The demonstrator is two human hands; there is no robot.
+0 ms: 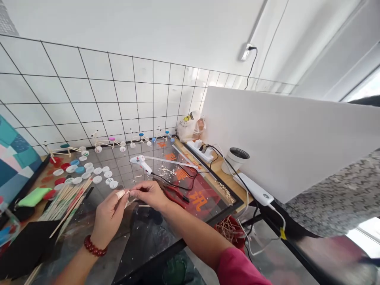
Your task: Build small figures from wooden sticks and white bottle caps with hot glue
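Observation:
My left hand (109, 211), with a red bead bracelet (94, 246) at the wrist, is closed in a pinch. The fingertips of my right hand (150, 194) are pinched too and meet those of the left above the glass tabletop. Something small and pale shows between them, too small to name. A whitish patch, perhaps a bandage, covers part of a left finger. Just beyond the hands lies a white hot glue gun (142, 163) with a long glue stick (169, 160) in its back. Red-handled pliers (175, 196) rest beside my right forearm.
To the left lie many white, red and blue bottle caps (86, 175) and a bundle of wooden sticks (67, 202). Small stick-and-cap models (111, 142) line the grid panel. On the right are a power strip (200, 150), a white pot (235, 160) and cables.

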